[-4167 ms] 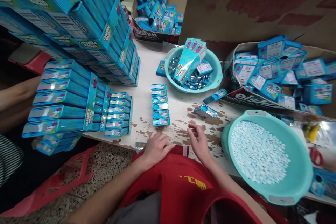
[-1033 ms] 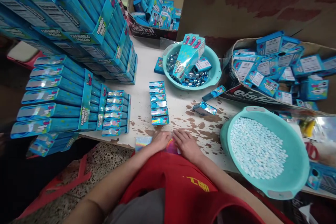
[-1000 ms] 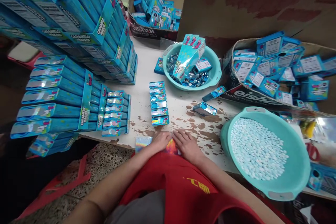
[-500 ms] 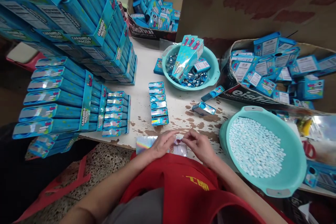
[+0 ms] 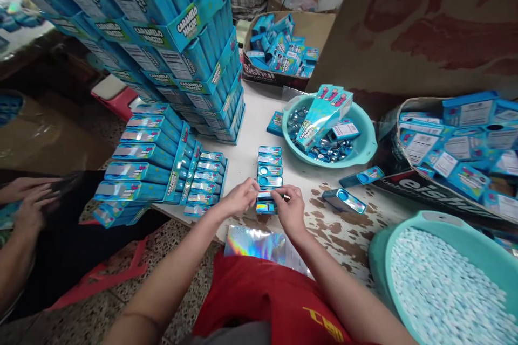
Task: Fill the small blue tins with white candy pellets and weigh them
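Observation:
A short row of small blue candy boxes stands on the table in front of me, their narrow ends facing up. Some ends have shiny silver stickers, others show a round blue recess. My left hand reaches the row from the left, thumb and fingertips pinched at a thin shiny sticker lying across one box end. From the right, my right hand pinches the other end of it, its fingertips pressed to the box. A silver rainbow sticker sheet lies at the table edge below my hands.
Stacked display cartons rise at left. A turquoise basin holds shiny pieces and longer boxes; a turquoise tub of pale candies stands at right. Cardboard cartons contain blue boxes. Another person's hands are at far left.
Both hands have moved up from the sticker sheet to the row of boxes. The view has shifted, and another person's hands now show at the left.

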A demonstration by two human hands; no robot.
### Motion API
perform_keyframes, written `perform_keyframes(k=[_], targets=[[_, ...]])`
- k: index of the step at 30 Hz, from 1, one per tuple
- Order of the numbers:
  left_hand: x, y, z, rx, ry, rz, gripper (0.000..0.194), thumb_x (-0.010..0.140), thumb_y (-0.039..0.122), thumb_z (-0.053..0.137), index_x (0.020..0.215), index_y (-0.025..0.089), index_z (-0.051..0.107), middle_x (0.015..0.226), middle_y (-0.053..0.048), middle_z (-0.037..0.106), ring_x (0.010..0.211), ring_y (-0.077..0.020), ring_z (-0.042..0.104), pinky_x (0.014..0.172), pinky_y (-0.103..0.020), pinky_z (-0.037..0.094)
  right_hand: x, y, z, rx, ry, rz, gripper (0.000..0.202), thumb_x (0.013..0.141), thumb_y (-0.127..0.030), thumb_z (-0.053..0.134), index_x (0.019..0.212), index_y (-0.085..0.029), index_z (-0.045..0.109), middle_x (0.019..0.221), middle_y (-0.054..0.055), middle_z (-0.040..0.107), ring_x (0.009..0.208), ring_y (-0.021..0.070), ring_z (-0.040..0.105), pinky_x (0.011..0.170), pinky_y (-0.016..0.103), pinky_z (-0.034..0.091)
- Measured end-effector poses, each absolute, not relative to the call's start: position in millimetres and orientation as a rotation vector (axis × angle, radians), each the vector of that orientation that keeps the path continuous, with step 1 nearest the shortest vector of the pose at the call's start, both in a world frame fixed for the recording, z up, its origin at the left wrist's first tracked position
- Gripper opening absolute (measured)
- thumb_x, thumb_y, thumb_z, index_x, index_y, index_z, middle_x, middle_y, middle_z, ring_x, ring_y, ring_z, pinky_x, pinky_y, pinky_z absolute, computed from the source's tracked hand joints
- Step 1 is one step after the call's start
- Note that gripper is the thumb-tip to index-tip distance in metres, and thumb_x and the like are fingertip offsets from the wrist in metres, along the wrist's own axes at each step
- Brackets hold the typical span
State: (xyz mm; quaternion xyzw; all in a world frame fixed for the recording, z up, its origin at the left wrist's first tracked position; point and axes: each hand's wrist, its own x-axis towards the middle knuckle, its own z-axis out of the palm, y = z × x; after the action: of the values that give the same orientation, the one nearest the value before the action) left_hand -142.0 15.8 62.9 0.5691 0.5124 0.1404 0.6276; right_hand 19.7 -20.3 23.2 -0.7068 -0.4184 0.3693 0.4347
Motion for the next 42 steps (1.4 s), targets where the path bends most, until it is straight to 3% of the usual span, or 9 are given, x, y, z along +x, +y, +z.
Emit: perform_keyframes(k=[7,13,17,22,31,37,42], targets=[[-146,61,39,1.378,1.133,0.340,0.013,0.076,0.024,0.043,0.088,0.020,0.040,0.051,0.010,0.045,0.045,-0.0080,0.037,0.048,-0.019,0.030,9,14,3,-1.868,-1.093,0.722,0.010,0.070,-0.028,0.063,0.066,-0.019,0.065,0.089,0.010,0.051,0.094,0.0274,0.050,0.089,0.042,0.039],[-144,59,12,1.123,1.040,0.430,0.024,0.075,0.039,0.046,0.086,0.022,0.034,0.049,0.011,0.044,0.039,-0.0078,0.036,0.042,-0.020,0.026,11,20,-9,-1.846,-1.050,0.731,0.010,0.069,-0.030,0.063,0.068,-0.021,0.059,0.086,0.007,0.051,0.087,0.0244,0.050,0.085,0.038,0.042],[-140,58,21,1.207,1.141,0.447,0.021,0.073,0.032,0.044,0.088,0.022,0.034,0.048,0.011,0.043,0.039,-0.0087,0.035,0.043,-0.021,0.024,15,21,-8,-1.839,-1.036,0.796,0.013,0.067,-0.030,0.064,0.061,-0.022,0.055,0.087,0.008,0.053,0.091,0.0247,0.051,0.085,0.037,0.043],[-133,57,42,1.519,1.260,0.446,0.017,0.071,0.022,0.042,0.088,0.021,0.040,0.049,0.010,0.041,0.047,-0.0094,0.037,0.049,-0.022,0.026,17,23,-7,-1.852,-1.009,0.856,0.010,0.063,-0.027,0.064,0.069,-0.021,0.058,0.089,0.007,0.053,0.088,0.0237,0.052,0.085,0.038,0.043],[-145,58,12,1.068,1.042,0.482,0.024,0.068,0.032,0.051,0.083,0.021,0.037,0.048,0.011,0.042,0.046,-0.0077,0.035,0.047,-0.019,0.024,24,28,-4,-1.826,-1.020,0.948,0.012,0.060,-0.027,0.066,0.064,-0.021,0.056,0.089,0.006,0.053,0.080,0.0209,0.052,0.080,0.036,0.045],[-138,63,31,1.110,1.041,0.504,0.021,0.068,0.030,0.051,0.081,0.021,0.038,0.045,0.011,0.039,0.044,-0.0076,0.033,0.047,-0.020,0.022,34,34,-2,-1.814,-1.051,1.025,0.014,0.056,-0.025,0.069,0.060,-0.020,0.057,0.087,0.003,0.053,0.068,0.0163,0.051,0.069,0.032,0.048],[-135,61,43,1.204,1.093,0.515,0.019,0.069,0.028,0.048,0.084,0.021,0.039,0.047,0.010,0.042,0.044,-0.0074,0.033,0.046,-0.019,0.023,33,33,3,-1.819,-1.048,1.031,0.012,0.056,-0.024,0.068,0.061,-0.020,0.057,0.087,0.003,0.052,0.070,0.0164,0.052,0.074,0.034,0.047]])
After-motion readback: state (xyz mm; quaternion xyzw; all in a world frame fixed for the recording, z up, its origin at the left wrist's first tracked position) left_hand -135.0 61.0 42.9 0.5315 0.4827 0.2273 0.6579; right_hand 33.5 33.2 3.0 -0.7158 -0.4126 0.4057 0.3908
